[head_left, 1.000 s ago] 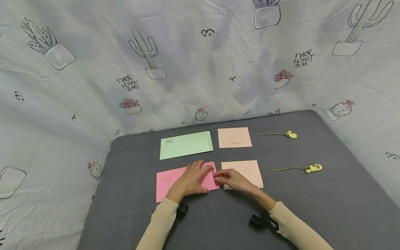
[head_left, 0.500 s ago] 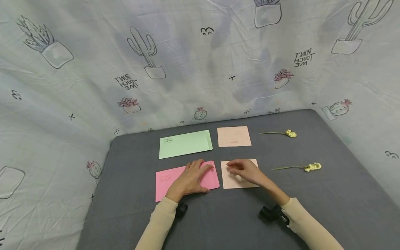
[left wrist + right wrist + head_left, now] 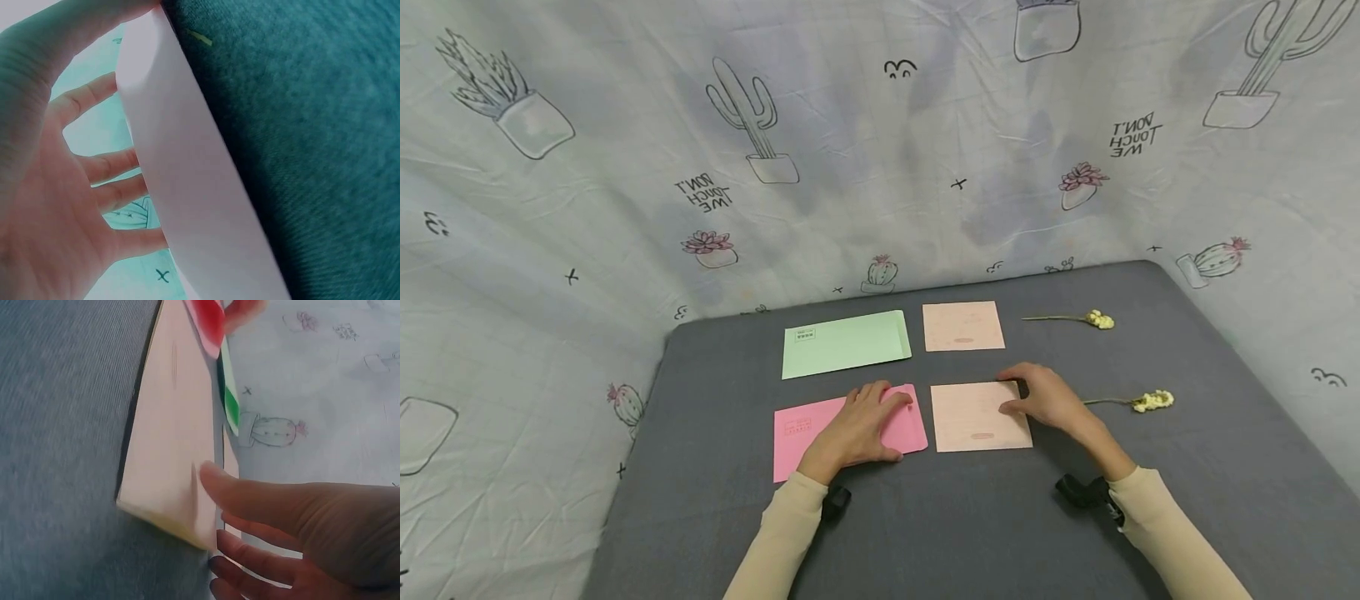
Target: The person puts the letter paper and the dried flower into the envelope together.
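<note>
A pink envelope (image 3: 808,433) lies on the grey-covered table, its mouth toward the right. My left hand (image 3: 856,429) spans that end and holds it, thumb at the near edge and fingers toward the far edge. In the left wrist view the envelope (image 3: 187,162) bulges between thumb and fingers. To its right lies a peach card (image 3: 970,417) with small print. My right hand (image 3: 1045,396) is at the card's right end, fingers spread. In the right wrist view, its thumb (image 3: 219,478) is over the card (image 3: 169,431) and its fingers are by the far corner.
A green envelope (image 3: 846,344) and a second peach card (image 3: 962,327) lie farther back. Two yellow flower stems, the far one (image 3: 1097,320) and the near one (image 3: 1150,402), lie at right. A cactus-print curtain (image 3: 850,150) rises behind the table.
My right hand has left the mouth of the pink envelope and travelled right over the near peach card to its right end. My left hand has stayed on the envelope.
</note>
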Demonstrator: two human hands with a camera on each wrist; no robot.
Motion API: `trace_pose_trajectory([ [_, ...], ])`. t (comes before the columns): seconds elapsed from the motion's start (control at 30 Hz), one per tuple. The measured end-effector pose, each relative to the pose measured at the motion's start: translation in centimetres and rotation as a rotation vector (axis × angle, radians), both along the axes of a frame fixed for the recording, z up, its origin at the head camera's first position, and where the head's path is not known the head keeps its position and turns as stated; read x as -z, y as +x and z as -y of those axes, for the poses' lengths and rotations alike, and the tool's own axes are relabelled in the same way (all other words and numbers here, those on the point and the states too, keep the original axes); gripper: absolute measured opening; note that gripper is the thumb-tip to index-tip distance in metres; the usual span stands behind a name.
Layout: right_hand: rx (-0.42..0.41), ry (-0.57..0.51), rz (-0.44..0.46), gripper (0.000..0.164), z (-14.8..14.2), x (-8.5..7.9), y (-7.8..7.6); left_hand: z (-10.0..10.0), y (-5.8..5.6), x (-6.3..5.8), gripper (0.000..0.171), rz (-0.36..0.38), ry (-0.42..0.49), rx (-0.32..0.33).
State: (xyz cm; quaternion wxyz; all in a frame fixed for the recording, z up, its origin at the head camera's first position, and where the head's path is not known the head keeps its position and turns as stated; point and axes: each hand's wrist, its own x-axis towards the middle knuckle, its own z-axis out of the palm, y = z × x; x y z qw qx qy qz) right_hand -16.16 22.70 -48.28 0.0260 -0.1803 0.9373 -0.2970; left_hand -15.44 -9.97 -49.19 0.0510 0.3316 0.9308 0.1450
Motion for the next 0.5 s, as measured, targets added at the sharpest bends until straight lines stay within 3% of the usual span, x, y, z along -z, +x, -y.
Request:
trace_pose_trajectory([
  [0.27,-0.011,0.113,0.015,0.055,-0.60,0.04,-0.08,0.02,0.02,-0.01,0.079,-0.001,-0.001,0.004],
  [0.5,-0.015,0.101,0.040,0.054,-0.76,0.43,-0.34,0.12,0.13,0.07,0.078,0.020,-0.011,-0.005],
])
